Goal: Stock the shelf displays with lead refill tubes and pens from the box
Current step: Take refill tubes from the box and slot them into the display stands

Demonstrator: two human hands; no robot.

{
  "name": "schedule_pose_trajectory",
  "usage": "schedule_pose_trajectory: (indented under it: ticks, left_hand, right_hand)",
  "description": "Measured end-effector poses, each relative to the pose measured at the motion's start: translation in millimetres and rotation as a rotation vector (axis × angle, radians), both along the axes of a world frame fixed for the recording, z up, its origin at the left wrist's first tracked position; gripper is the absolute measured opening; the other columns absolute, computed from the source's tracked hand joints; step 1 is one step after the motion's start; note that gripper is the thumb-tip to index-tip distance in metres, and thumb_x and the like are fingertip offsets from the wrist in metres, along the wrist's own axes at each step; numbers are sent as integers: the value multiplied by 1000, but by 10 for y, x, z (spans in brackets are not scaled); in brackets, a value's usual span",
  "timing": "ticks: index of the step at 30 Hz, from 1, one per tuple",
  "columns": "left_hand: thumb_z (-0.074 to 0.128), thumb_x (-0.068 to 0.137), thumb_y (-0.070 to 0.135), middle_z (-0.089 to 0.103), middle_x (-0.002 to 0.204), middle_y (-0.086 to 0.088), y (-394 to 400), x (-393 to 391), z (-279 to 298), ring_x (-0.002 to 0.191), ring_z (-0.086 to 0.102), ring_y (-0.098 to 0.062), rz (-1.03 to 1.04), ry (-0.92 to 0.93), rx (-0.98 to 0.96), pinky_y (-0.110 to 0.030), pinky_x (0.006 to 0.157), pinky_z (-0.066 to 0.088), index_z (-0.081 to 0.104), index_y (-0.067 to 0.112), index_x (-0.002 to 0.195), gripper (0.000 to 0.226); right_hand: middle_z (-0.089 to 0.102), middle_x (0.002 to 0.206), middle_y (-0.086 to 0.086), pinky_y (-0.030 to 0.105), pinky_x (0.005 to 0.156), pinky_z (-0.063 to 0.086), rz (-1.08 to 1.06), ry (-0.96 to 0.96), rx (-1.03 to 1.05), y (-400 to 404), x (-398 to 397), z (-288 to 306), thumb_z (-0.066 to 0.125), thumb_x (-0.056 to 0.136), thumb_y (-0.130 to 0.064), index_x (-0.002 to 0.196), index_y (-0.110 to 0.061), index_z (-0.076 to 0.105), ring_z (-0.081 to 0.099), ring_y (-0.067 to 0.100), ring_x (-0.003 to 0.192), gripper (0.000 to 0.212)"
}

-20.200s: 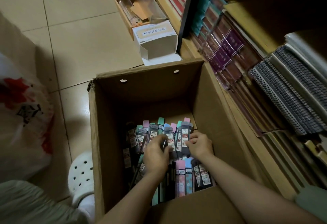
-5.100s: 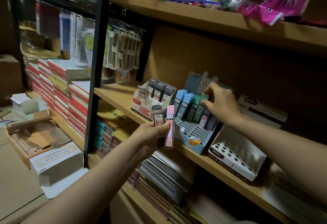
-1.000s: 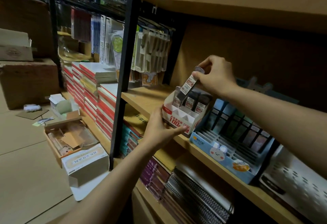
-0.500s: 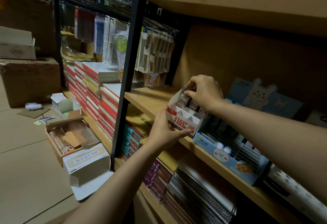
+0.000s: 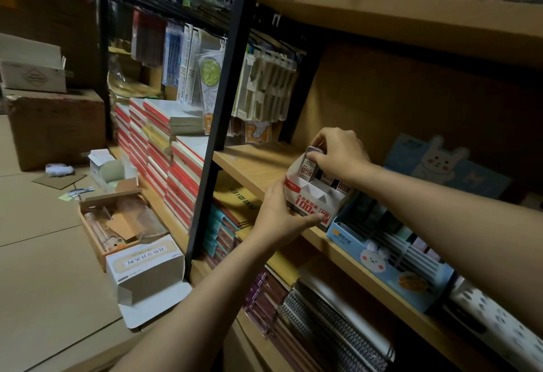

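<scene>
Head view showed the white-and-red display box (image 5: 316, 199) standing near the front edge of the wooden shelf (image 5: 252, 166), right of centre in the frame. The left hand (image 5: 280, 219) cupped the box's near left corner, its fingers straight and close together along the lower front face and the thumb lying up the side. The right hand (image 5: 338, 155) reached in from the right and sat over the back row, its fingers curled and pinching the grey cap of a lead refill tube (image 5: 309, 163), which stood upright in the rear left slot with its white-and-red label facing the camera. Two more dark tubes (image 5: 333, 179) stood beside it, partly hidden under the hand; whether others sat behind them could not be told in the dim light. Just right of the box, touching or nearly so, stood a blue bunny-print display tray (image 5: 382, 269) with rows of tubes in it. Lower left in the frame, on the tan floor (image 5: 44, 254), lay an open white carton (image 5: 144, 269) and a shallow cardboard tray (image 5: 117, 222). Stacks of red-spined notebooks (image 5: 164, 154) filled the shelves at centre left.
</scene>
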State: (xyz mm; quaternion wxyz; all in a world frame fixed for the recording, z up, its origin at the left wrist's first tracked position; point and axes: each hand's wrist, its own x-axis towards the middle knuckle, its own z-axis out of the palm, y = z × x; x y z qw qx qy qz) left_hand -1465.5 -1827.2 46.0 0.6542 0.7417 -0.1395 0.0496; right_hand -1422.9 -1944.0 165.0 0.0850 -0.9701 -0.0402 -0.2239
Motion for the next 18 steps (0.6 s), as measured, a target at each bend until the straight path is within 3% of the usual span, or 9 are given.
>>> schedule_pose_trajectory:
  ticks: [4,8,13,15,18]
  left_hand:
    - [87,65,27,42,135,4,12,-5,8,119,53,-15,-10,13,-7,-40,100,50,31,27,144,98]
    - [86,67,24,41,138,0,25,-22,17,121,53,-19,-12,14,-5,-41,99,51,29,25,146,98]
    - [85,70,23,39,142,-1,37,-50,28,125,49,-17,-1,2,17,-40,103,49,28,20,149,97]
    - [83,72,25,37,145,0,39,-76,35,129,44,-15,24,-36,88,-34,108,41,27,21,150,96]
    - [78,78,25,23,156,2,46,-172,60,138,32,-13,28,-99,207,-20,103,30,20,24,153,95]
  right_hand:
    - [69,97,2,40,82,56,-38,30,99,4,34,75,73,86,-29,93,-19,70,63,18,90,13]
    - [68,103,3,46,87,53,-5,-25,-37,-23,0,-3,71,86,-32,102,-20,70,62,24,100,19]
    - [50,105,0,37,88,44,1,-200,-170,-108,-2,-64,73,83,-31,103,-20,66,52,21,102,24]
    - [47,104,-1,35,88,39,14,-197,-203,-146,-30,-79,70,86,-31,105,-20,67,50,22,104,22]
    - [49,114,3,38,93,36,16,-158,-217,-198,-132,-78,61,92,-34,115,-21,67,46,23,110,27]
